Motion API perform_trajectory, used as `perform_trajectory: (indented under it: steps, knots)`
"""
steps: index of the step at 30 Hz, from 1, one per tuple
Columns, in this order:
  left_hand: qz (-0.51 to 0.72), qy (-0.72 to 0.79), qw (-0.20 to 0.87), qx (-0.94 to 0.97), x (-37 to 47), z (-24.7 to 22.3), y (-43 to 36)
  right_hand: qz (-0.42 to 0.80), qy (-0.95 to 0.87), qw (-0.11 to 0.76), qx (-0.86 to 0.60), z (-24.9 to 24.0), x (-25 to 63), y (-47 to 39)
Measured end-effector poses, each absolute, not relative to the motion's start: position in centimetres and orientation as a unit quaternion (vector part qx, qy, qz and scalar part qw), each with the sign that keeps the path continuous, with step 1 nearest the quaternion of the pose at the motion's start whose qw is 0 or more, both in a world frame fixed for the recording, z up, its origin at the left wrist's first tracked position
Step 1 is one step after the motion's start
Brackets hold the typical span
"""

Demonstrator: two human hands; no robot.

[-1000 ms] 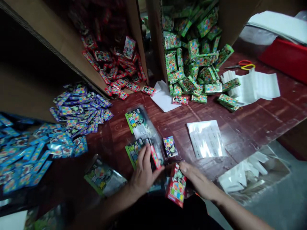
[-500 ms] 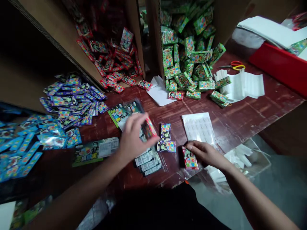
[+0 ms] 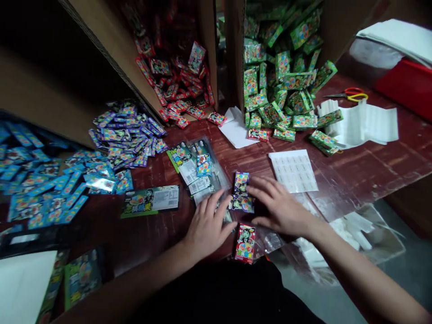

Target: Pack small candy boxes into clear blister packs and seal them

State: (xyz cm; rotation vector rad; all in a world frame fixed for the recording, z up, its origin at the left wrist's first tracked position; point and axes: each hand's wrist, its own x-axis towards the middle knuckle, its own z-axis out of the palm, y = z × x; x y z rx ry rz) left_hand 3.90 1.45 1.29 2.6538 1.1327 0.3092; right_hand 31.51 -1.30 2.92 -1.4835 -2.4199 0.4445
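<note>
My left hand [image 3: 209, 227] is open, fingers spread over the lower end of the overlapping printed cards [image 3: 199, 185]. My right hand [image 3: 281, 204] is open too, its fingertips at the right edge of two purple candy packets [image 3: 241, 183]; whether they touch, I cannot tell. One purple packet stands lengthwise above the other, which lies crosswise. Nearer my body, a red candy packet [image 3: 245, 244] lies face up near the table edge, below the gap between my hands. A single blue packet [image 3: 204, 165] rests on the cards.
Cardboard boxes hold red packets [image 3: 182, 85] and green packets [image 3: 283, 81]. Purple [image 3: 128, 135] and blue packets [image 3: 47, 180] are heaped at left. Another printed card [image 3: 151, 200], a sticker sheet [image 3: 293, 171], scissors [image 3: 351, 94] and a clear bag of white strips [image 3: 357, 229] lie around.
Both hands have let go of what they held: a red packet in each. The red packet at right now lies nearer my body. The blue packet on the cards shows now. My view has shifted left.
</note>
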Motion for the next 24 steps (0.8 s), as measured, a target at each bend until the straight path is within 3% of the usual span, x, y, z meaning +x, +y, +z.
perform_trajectory:
  steps: [3, 8, 16, 20, 24]
  knots:
    - [0.067, 0.376, 0.094, 0.919, 2.7, -0.6, 0.5, 0.143, -0.861, 0.119, -0.472, 1.4, 29.0, -2.0]
    - [0.053, 0.417, 0.067, 0.905, 2.5, -2.1, 4.4, 0.114, -0.828, 0.138, -0.532, -0.6, 27.9, -0.4]
    - [0.127, 0.432, 0.051, 0.891, 2.3, 2.7, 16.1, 0.160, -0.849, 0.091, -0.495, 1.9, 30.1, 3.2]
    - [0.039, 0.456, 0.106, 0.883, 3.0, 3.9, 22.3, 0.190, -0.861, 0.076, -0.466, 1.8, 28.9, 5.8]
    - [0.056, 0.428, 0.102, 0.896, 2.9, 4.8, 19.6, 0.213, -0.846, 0.105, -0.477, 0.8, 28.4, 6.9]
